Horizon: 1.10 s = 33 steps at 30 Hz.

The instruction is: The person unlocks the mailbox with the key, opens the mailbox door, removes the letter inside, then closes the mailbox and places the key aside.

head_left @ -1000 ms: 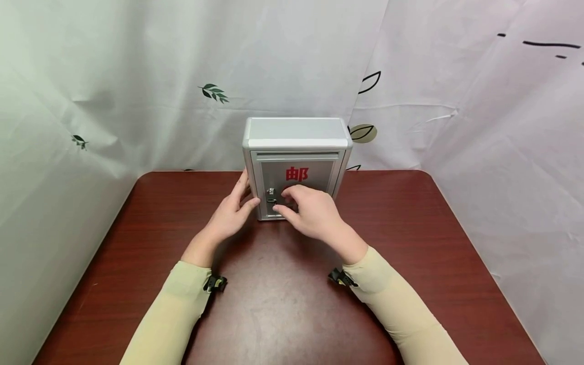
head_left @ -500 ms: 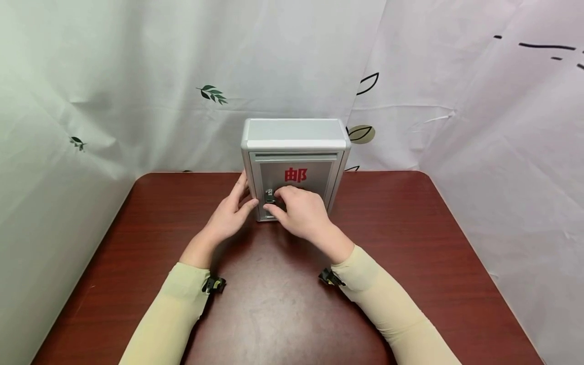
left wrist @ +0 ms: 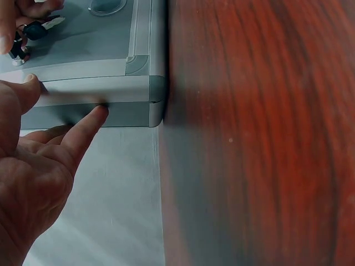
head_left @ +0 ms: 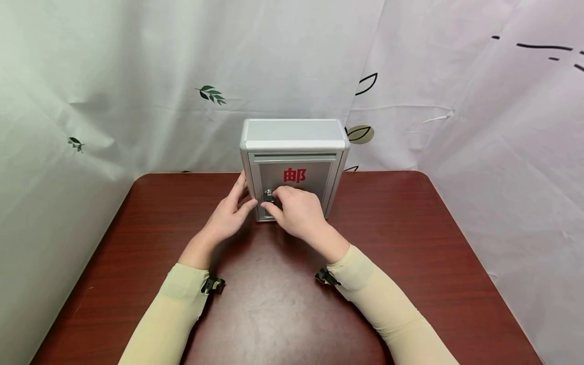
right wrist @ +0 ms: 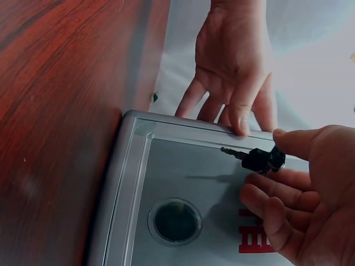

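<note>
At frame centre, a silver-grey box [head_left: 294, 134] is marked with a red character [head_left: 289, 175]. Below, the reddish-brown tabletop [head_left: 137, 228] is streaked with darker grain; at upper left, the white curtain [head_left: 146, 56] is printed with green leaves [head_left: 211, 94].

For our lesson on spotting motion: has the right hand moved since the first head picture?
Yes: relative to the box, the right hand has moved left, nearer the box's left edge.

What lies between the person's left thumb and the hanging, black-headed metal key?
A strip of silver metal frame, then bare grey panel; the left wrist view shows this.
</note>
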Each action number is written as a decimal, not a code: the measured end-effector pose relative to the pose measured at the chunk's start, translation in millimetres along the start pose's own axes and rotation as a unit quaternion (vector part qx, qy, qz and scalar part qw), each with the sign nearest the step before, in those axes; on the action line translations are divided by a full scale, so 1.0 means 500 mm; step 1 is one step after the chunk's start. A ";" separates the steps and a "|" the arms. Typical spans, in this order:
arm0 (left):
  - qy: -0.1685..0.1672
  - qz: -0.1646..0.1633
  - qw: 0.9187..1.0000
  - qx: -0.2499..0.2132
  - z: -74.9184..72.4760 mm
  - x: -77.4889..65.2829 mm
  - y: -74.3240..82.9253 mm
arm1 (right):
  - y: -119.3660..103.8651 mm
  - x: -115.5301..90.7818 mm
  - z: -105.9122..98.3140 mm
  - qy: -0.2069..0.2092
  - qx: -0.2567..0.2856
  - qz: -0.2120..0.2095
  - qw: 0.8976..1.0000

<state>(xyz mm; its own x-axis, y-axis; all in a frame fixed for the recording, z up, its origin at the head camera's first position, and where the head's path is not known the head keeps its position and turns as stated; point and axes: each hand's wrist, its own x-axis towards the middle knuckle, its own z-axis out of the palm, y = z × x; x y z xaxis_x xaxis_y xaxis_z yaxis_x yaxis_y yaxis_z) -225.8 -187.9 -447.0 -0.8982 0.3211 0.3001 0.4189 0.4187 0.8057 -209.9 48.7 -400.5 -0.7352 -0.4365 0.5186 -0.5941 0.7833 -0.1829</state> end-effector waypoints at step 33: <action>0.000 0.002 1.000 -0.004 -0.001 0.000 0.000 | -0.015 -0.011 0.026 0.076 0.063 0.009 0.995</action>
<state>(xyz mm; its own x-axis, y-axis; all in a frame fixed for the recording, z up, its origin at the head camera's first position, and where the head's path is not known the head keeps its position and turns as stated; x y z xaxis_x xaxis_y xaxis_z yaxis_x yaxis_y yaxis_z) -225.8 -188.3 -446.8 -0.8968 0.3230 0.3023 0.4208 0.4115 0.8085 -205.6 39.4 -412.5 -0.6933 -0.3439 0.6333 -0.6249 0.7246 -0.2907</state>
